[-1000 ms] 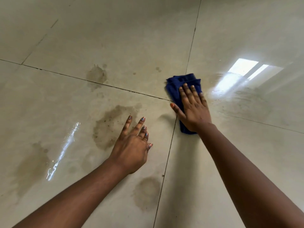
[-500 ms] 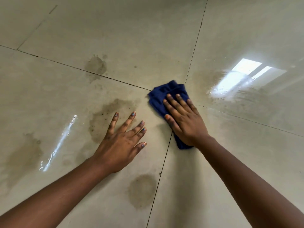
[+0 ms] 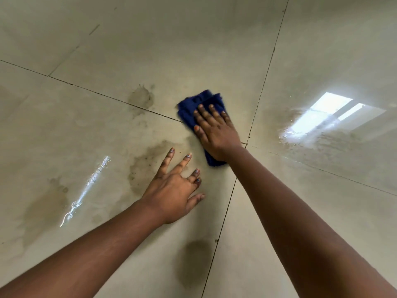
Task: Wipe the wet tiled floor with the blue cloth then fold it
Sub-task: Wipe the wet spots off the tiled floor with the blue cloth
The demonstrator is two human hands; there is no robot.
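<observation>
Near the centre of the view, slightly toward one o'clock, the blue cloth (image 3: 200,106) is pressed flat against the tiled floor (image 3: 171,50) by the right hand (image 3: 217,132). The fingers (image 3: 211,111) of that hand are straight and slightly spread, laid on top of the cloth rather than curled round it. The cloth lies beside the crossing of two dark grout lines, just at nine o'clock from it. It is seen as a bunched, roughly oblong pad of deep blue, soft and thick like towelling, with a rumpled far edge and a near end showing below the wrist.

At seven o'clock from the cloth, the left hand (image 3: 174,190) is rested on the floor with its fingers (image 3: 184,162) straight and splayed well apart; nothing is held by it.

The wiping is judged to be under way and far from finished. Several murky brown wet patches are left: a large speckled one (image 3: 148,160) touching the left fingertips, a smaller blot (image 3: 140,97) at ten o'clock from the cloth, a broad stain (image 3: 46,198) toward the eight o'clock edge, and a dark oval (image 3: 193,261) at six o'clock. A thin streak of water (image 3: 90,183) glints beside the broad stain. At three o'clock, a smeared film is shown up by a bright window reflection (image 3: 322,117). The folding is not yet begun.

The tiles are large, pale beige, smooth and glossy, like polished ceramic.
</observation>
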